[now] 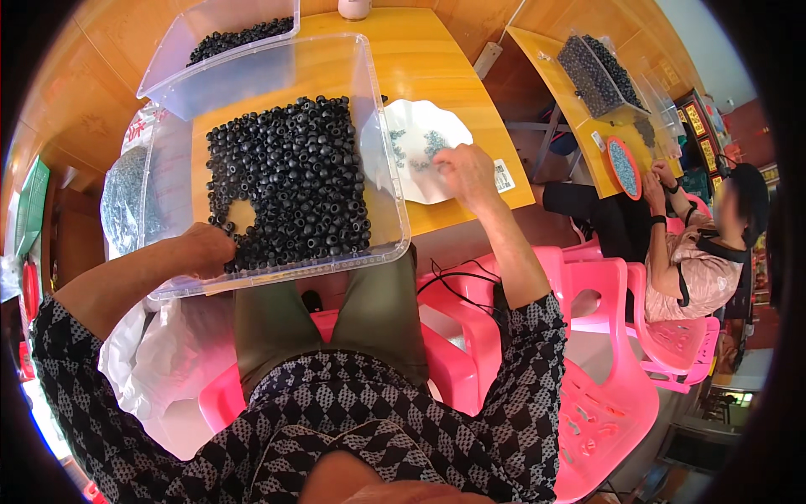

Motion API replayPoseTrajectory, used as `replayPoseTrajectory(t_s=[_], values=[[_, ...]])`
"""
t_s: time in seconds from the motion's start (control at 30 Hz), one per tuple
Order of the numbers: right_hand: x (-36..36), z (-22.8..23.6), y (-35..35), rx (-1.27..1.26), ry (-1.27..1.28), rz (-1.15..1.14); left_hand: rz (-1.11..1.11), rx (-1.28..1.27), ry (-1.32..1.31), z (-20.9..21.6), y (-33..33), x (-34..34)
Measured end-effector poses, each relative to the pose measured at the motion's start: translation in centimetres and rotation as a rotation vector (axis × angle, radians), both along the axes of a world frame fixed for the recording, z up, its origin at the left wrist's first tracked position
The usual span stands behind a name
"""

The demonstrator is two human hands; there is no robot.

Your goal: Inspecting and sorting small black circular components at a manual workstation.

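Observation:
A large clear plastic bin point(388, 168) in front of me holds a mass of small black hollow parts point(294, 168), short and ring-like. My left hand point(210, 249) is inside its near left corner, fingers curled at the edge of the black parts; what they grip is hidden. To the right of the bin lies a white scalloped plate point(424, 186) with small grey-blue pieces point(398, 149) scattered in little groups. Over the plate's right side, my right hand point(466, 175) has its fingertips pinched together low above these pieces. Anything between the fingertips is too small to make out.
A second clear bin point(180, 80) of black parts stands behind the first. At left sits a bulging clear bag point(130, 202). Pink plastic chairs point(588, 378) are at my right. Beyond, a person point(701, 260) works at another table beside an orange-rimmed tray point(622, 168).

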State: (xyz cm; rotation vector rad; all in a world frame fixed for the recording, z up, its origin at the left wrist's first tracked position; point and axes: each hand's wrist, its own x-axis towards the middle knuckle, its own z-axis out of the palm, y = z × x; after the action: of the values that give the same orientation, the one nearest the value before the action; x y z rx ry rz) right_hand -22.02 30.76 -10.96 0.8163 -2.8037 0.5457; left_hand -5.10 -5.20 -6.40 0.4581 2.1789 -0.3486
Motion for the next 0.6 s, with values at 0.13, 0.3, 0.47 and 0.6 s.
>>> replayPoseTrajectory(t_s=[0.13, 0.3, 0.47, 0.6], values=[[0.4, -0.5, -1.0, -0.104, -0.04, 0.113, -0.008, -0.039, -0.014, -0.5, 0.0, -0.1], [-0.1, 0.1, -0.7, -0.159, -0.021, -0.006, 0.028, -0.031, -0.017, 0.2, 0.3, -0.1], [0.3, 0.2, 0.3, -0.11, -0.077, -0.032, 0.188, 0.125, 0.009, 0.4, 0.2, -0.5], [0.1, -0.2, 0.2, -0.138, -0.028, -0.044, 0.336, 0.23, 0.064, 0.7, 0.1, -0.3]])
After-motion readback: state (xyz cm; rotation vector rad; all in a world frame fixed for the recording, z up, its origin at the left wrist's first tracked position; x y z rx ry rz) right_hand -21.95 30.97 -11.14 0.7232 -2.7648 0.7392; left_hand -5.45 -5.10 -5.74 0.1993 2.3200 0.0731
